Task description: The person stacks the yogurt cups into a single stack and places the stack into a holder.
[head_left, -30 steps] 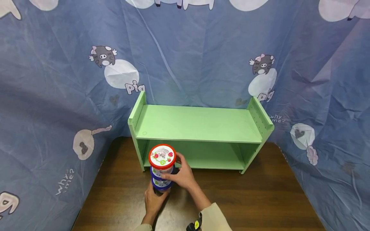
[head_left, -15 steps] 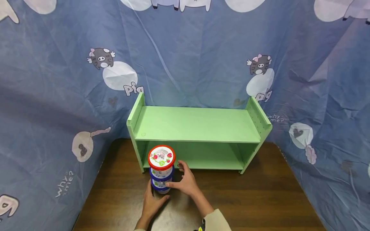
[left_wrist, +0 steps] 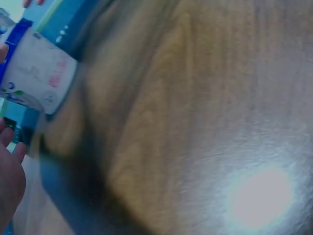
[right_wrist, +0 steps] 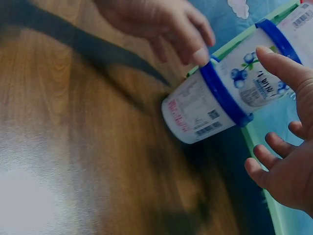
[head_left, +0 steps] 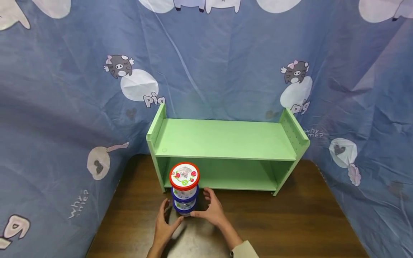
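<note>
Three round tubs stand stacked upright on the table, in front of the shelf. The top tub has a red-rimmed lid (head_left: pixel 184 175) with strawberry pictures. Below it are two blue-lidded tubs; the middle tub (right_wrist: pixel 247 78) shows blueberries and the bottom tub (right_wrist: pixel 198 110) shows barcodes. My left hand (head_left: pixel 164 224) is at the stack's left with fingers spread and loosely bent. To the right, my right hand (head_left: pixel 211 211) has its fingers apart and its thumb near the lower tubs. Both hands hold nothing; whether either thumb touches a tub, I cannot tell.
A green two-level shelf (head_left: pixel 222 139) stands at the back of the wooden table (head_left: pixel 274 229). Blue cloth (head_left: pixel 219 64) with pig prints hangs behind and on both sides. Light glares off the tabletop near the left wrist camera.
Both hands have loosened from the stack. The left has drawn away to the left, and the right has shifted outward and down. The stack stays standing in place.
</note>
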